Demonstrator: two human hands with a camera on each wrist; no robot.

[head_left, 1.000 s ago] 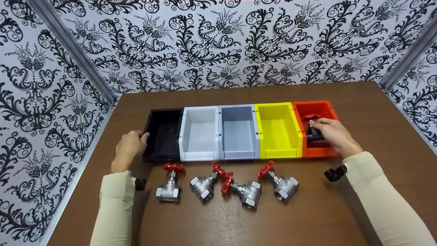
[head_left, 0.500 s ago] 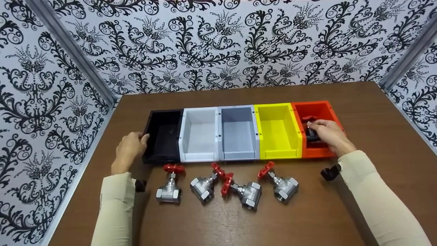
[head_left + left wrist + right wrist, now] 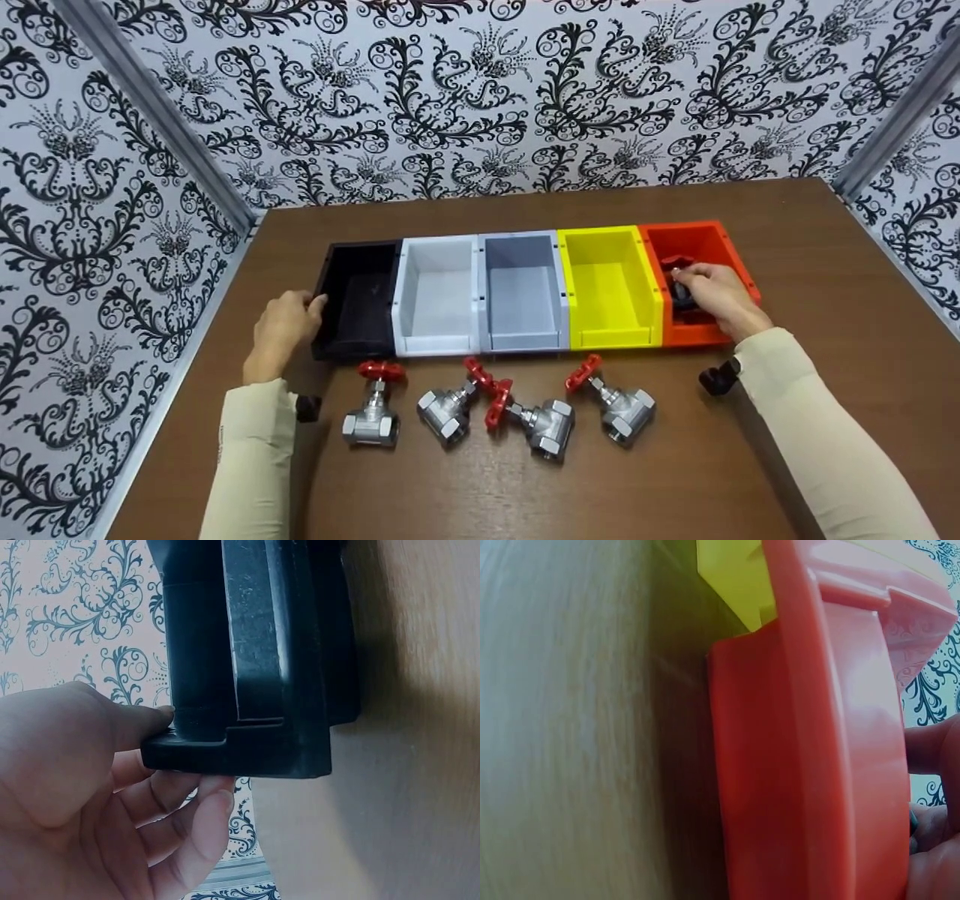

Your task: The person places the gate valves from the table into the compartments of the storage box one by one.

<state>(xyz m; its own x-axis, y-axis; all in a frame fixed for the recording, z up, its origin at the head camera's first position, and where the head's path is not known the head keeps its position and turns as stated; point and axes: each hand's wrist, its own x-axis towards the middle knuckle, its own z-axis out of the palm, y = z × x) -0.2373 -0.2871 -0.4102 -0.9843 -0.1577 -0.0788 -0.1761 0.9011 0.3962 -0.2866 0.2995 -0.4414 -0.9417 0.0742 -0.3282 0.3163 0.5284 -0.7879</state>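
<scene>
My left hand grips the left wall of the black bin, thumb at the rim and fingers along the outer side, as the left wrist view also shows the black bin. Inside the red bin my right hand holds a valve with a red handwheel and a dark body, partly covered by the fingers. In the right wrist view the red bin's front hides most of that hand.
White, grey and yellow bins stand joined between the black and red ones. Before them lie several steel valves with red handwheels, including a left one and a right one. Patterned walls enclose the table.
My right hand has shifted slightly left and toward me within the red bin, and the valve in it has turned a little. My left hand has stayed on the black bin.
</scene>
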